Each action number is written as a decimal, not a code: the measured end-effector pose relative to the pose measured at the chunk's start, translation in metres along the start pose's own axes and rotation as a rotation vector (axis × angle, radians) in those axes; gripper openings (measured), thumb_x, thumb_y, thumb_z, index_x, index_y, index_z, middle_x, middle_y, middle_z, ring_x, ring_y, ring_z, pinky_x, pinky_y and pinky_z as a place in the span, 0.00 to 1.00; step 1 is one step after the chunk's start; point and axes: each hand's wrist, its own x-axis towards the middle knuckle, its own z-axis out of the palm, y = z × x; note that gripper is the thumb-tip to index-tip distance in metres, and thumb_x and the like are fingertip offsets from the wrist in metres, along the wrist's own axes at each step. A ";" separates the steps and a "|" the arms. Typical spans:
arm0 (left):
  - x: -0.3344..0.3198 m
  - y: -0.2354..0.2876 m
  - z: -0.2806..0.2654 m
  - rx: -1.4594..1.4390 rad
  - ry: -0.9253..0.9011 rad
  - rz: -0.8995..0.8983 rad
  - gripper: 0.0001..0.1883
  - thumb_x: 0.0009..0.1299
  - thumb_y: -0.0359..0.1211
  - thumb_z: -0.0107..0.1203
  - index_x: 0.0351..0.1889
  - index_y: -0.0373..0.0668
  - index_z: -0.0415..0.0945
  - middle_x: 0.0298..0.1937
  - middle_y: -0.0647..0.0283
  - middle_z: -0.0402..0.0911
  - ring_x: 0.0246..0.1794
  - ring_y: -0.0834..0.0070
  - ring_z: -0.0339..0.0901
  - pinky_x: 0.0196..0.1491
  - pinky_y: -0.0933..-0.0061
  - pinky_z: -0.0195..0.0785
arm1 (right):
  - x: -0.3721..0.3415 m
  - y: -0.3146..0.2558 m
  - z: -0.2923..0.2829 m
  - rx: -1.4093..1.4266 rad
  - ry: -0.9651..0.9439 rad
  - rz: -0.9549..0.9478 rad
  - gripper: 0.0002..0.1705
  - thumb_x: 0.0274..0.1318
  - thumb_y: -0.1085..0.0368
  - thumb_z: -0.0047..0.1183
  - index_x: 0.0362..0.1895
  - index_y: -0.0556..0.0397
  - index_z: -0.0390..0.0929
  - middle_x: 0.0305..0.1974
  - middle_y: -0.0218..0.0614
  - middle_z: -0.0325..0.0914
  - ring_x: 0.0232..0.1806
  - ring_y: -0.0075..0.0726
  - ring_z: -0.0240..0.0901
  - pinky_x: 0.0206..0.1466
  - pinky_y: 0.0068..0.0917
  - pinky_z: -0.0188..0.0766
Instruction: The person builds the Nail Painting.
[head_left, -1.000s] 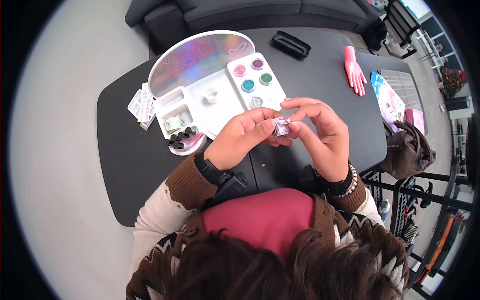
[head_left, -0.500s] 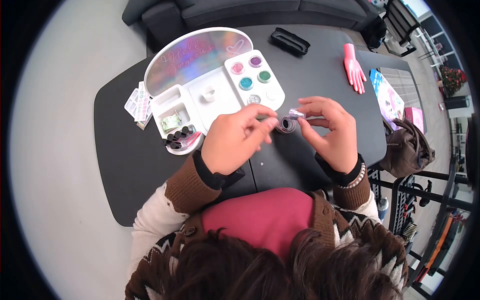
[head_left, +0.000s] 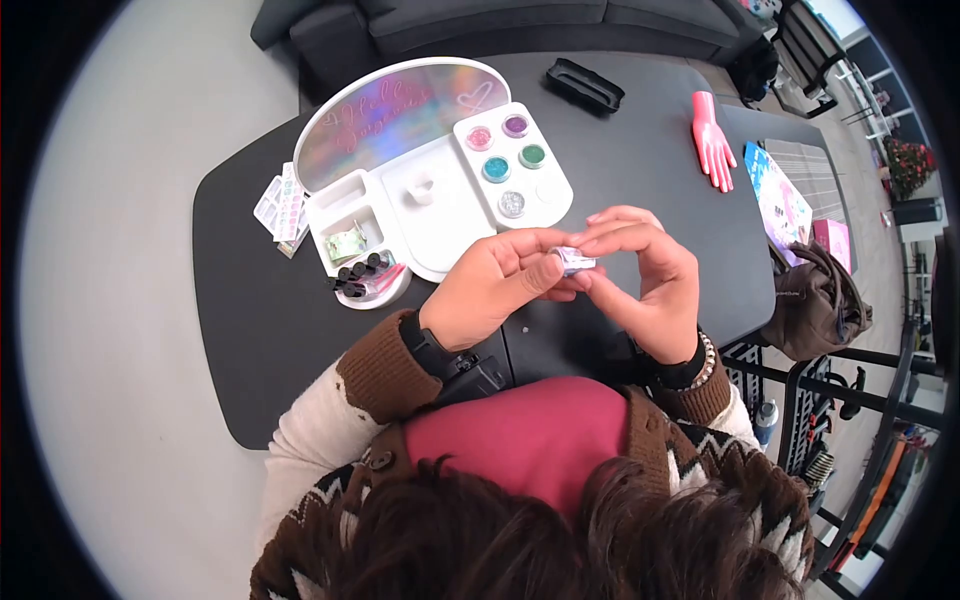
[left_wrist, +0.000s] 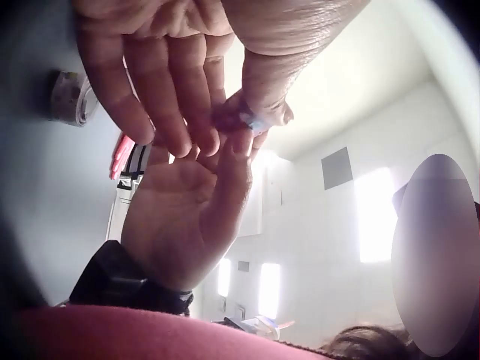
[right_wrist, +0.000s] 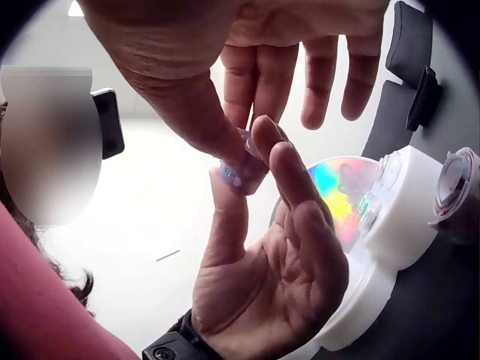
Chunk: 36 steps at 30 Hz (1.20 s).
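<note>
A small shiny purple-and-white piece [head_left: 573, 261] is pinched between the fingertips of both hands above the table. The left hand [head_left: 497, 281] grips it from one side with thumb and fingers; the right hand [head_left: 650, 283] pinches the other side. In the left wrist view the piece [left_wrist: 253, 122] sits mostly hidden between the thumbs. The right wrist view shows its glittery purple surface [right_wrist: 244, 165] among the fingertips. A roll with a clear rim [right_wrist: 456, 187] lies on the table; the hands hide it in the head view.
A white case [head_left: 437, 235] with a rainbow mirror stands beyond the left hand, holding glitter pots [head_left: 496, 168] and black-capped bottles [head_left: 362, 272]. Farther off are a black tray [head_left: 585, 87] and a pink model hand [head_left: 712, 142]. A tiny white bit [head_left: 525, 330] lies near the table's front edge.
Half a second ago the left hand was apart from the piece, which the right hand held beside the roll. The left hand has moved back to it, and both hands now pinch it.
</note>
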 end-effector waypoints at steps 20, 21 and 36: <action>-0.001 0.009 -0.005 -0.029 0.066 0.039 0.25 0.89 0.45 0.55 0.71 0.34 0.74 0.67 0.54 0.83 0.67 0.68 0.82 0.73 0.61 0.75 | 0.001 -0.012 -0.025 -0.011 0.141 -0.222 0.02 0.71 0.73 0.58 0.44 0.54 0.83 0.44 0.37 0.87 0.52 0.40 0.77 0.66 0.44 0.71; -0.002 0.010 -0.005 -0.096 0.081 0.088 0.26 0.89 0.46 0.53 0.72 0.34 0.73 0.70 0.51 0.81 0.69 0.67 0.80 0.75 0.60 0.74 | 0.002 -0.016 -0.029 -0.121 0.045 -0.292 0.03 0.69 0.73 0.60 0.43 0.53 0.83 0.43 0.35 0.88 0.52 0.41 0.78 0.64 0.43 0.72; -0.001 0.000 -0.006 -0.187 0.026 0.126 0.20 0.83 0.38 0.63 0.66 0.36 0.82 0.69 0.51 0.85 0.68 0.69 0.82 0.75 0.63 0.72 | 0.001 -0.023 0.010 -0.408 -0.241 -0.401 0.27 0.50 0.69 0.75 0.58 0.49 0.91 0.52 0.29 0.90 0.46 0.38 0.82 0.49 0.36 0.78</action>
